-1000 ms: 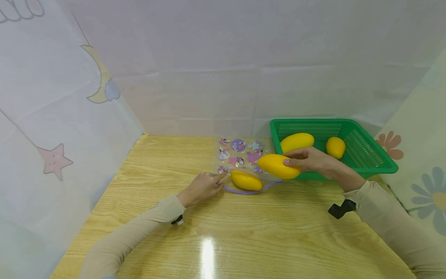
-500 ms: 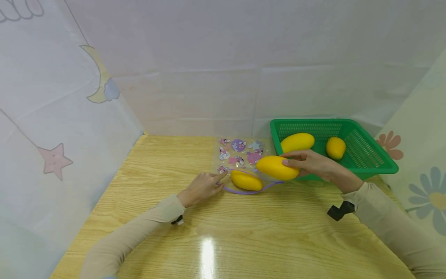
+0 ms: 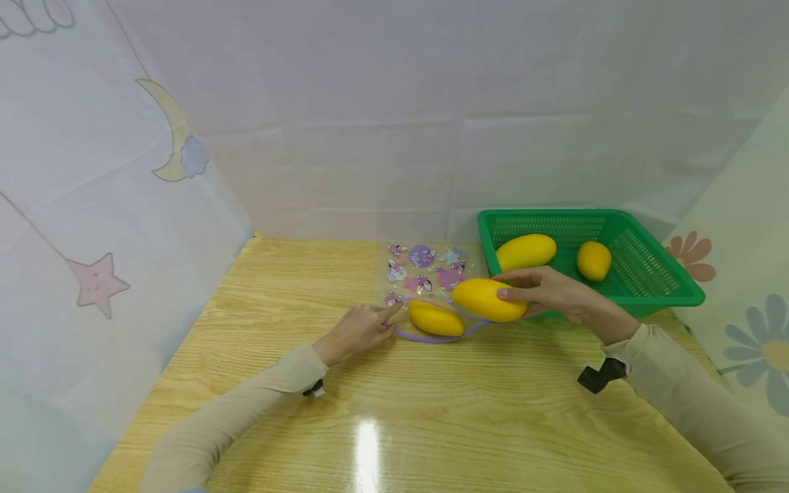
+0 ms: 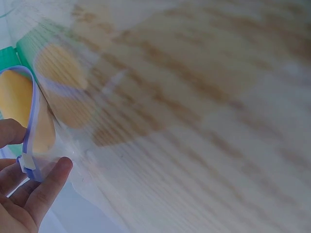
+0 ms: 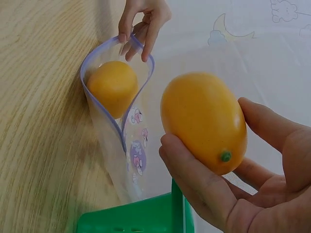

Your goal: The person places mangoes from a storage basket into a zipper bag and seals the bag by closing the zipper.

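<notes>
Two hands point(image 3: 359, 333) point(image 3: 559, 293) partly hide what they hold: clear bag point(image 3: 425, 277), yellow fruit point(image 3: 483, 299).

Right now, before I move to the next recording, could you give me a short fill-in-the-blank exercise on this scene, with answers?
1. The right hand holds a fruit whose stem tip is ____.
2. The left hand holds the clear bag at its ____ rim.
3. Besides the bagged fruit, ____ more fruits lie in the green basket.

Missing words: green; purple; two.
</notes>
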Action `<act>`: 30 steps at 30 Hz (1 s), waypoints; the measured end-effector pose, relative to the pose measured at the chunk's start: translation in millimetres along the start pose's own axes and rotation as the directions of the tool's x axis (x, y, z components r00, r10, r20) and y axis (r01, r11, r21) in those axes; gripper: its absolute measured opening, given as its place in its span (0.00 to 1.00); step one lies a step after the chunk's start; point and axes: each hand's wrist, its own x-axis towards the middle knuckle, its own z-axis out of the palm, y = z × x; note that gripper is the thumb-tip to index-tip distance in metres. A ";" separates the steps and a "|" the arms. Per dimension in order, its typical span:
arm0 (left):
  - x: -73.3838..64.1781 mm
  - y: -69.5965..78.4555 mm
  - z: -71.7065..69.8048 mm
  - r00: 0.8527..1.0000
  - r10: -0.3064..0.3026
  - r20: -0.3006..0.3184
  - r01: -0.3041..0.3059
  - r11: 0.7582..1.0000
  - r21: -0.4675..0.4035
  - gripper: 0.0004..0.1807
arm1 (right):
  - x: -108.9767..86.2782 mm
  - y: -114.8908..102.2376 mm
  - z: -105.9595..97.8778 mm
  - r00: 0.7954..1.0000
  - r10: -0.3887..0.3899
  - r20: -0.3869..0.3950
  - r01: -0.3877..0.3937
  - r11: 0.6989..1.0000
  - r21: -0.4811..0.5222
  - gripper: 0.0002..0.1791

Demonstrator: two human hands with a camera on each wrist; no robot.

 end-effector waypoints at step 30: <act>-0.2 -0.9 0.9 1.000 0.002 0.005 -0.002 1.000 -0.003 0.24 | 6.3 10.3 20.9 0.997 0.031 0.066 -0.036 0.996 0.080 0.34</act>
